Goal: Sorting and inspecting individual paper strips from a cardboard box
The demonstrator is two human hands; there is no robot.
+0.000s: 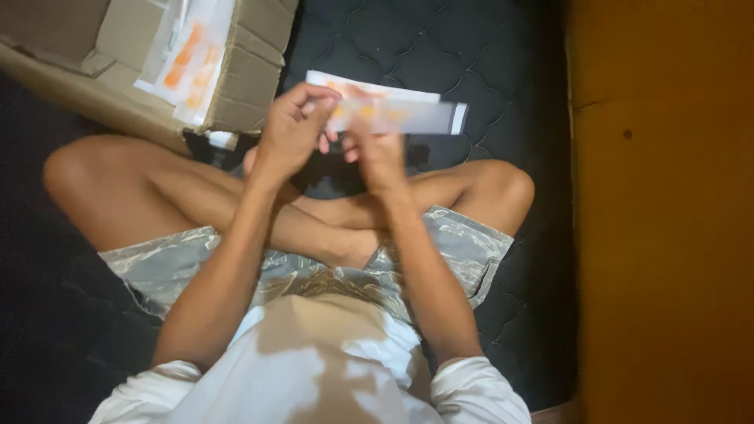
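Observation:
I sit cross-legged on a dark quilted mattress (471,47). My left hand (292,129) and my right hand (377,149) are raised together above my crossed legs. Both grip a long white flat packet (408,110) with orange marks, blurred by motion. My left hand pinches its left end, my right hand holds it from below near the middle. The packet's right end sticks out free to the right.
An open cardboard box (243,78) lies at the upper left, holding more white packets with orange marks (192,55). An orange-brown wooden panel (667,220) runs along the right side.

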